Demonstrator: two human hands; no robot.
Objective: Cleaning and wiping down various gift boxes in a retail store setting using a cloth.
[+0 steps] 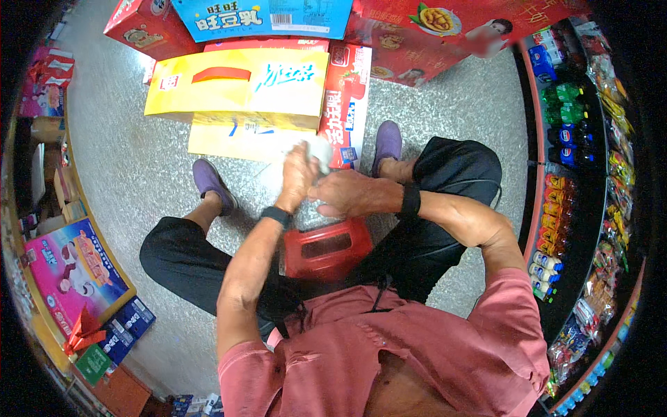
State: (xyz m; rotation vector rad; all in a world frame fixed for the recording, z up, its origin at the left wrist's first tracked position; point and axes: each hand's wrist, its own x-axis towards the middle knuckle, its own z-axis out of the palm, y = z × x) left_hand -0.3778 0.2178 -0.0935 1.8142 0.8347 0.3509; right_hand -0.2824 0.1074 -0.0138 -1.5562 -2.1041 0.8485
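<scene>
Being handled low over the floor (458, 111), a small white thing (321, 151) is blurred and partly covered, so its kind cannot be told. It is located at the fingers of the left grip (299, 175), near the lower edge of a yellow panel (215, 142). It seems to be touched by those bent fingers, but whether it is firmly grasped cannot be made out. The right grip (351, 194) is brought close beside the left, its fingers curled; whether anything is clenched inside is hidden.

By judgement, the handling is under way: the white thing has not been put down, and no finished result can be picked out.

Farther out, blue brush-style lettering and a small red emblem are carried by a yellow carton (236, 101), cut with a red handle slot. White characters and a blue label are printed on a red-and-white carton (344, 118) to its right. Behind, pale lettering and a barcode are borne by a blue carton (264, 28). Pictures of food are shown on red cartons (445, 35). At far right, labelled bottles (556, 208) are shelved; their small print is unreadable.
</scene>
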